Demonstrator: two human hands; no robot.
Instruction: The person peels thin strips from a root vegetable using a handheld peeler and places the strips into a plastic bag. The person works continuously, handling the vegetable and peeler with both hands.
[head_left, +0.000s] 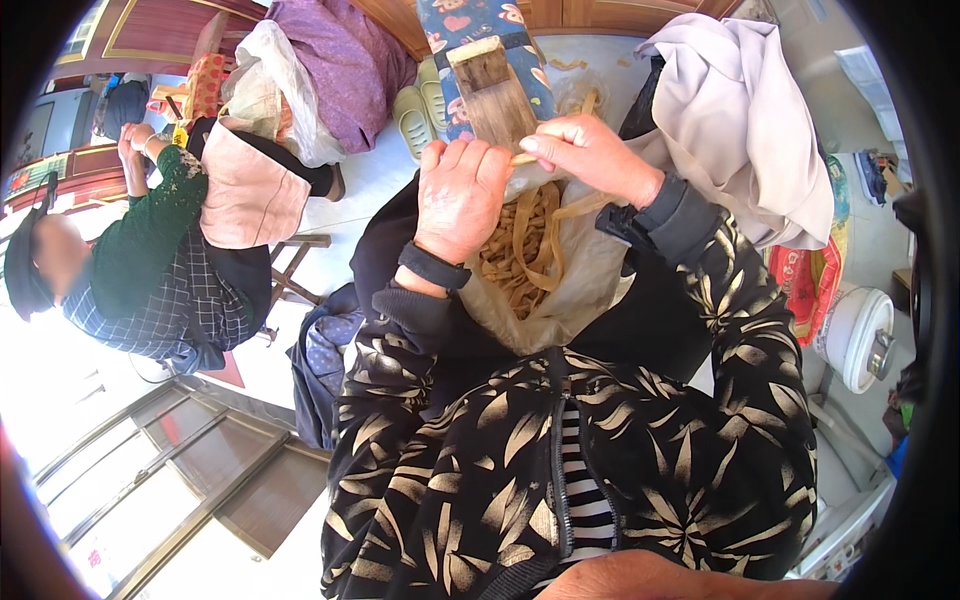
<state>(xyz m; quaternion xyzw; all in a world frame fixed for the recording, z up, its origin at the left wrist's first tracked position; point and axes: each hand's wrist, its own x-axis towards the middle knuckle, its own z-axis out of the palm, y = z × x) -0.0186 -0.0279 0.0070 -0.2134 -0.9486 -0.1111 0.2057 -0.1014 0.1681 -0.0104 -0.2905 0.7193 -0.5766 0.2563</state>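
Note:
My left hand (459, 199) is closed around one end of a narrow tan strip (523, 159). From the other side, my right hand (596, 156) pinches it between thumb and fingers. Below the hands, a clear plastic bag (577, 300) lies open on my lap. It holds many short tan folded pieces (510, 251) and a longer looped tan band (553, 247). A band also runs from the bag toward my right wrist. Just beyond my fingers, a wooden block stand (491, 101) is strapped onto a bench covered in blue patterned cloth (450, 30).
Pale green shoes (415, 124) stand left of the bench. A person (150, 247) sits at the left, beside a purple cloth (345, 67). Light fabric (735, 120) is heaped at the right, above a red bag (806, 285) and a white lidded bucket (859, 337).

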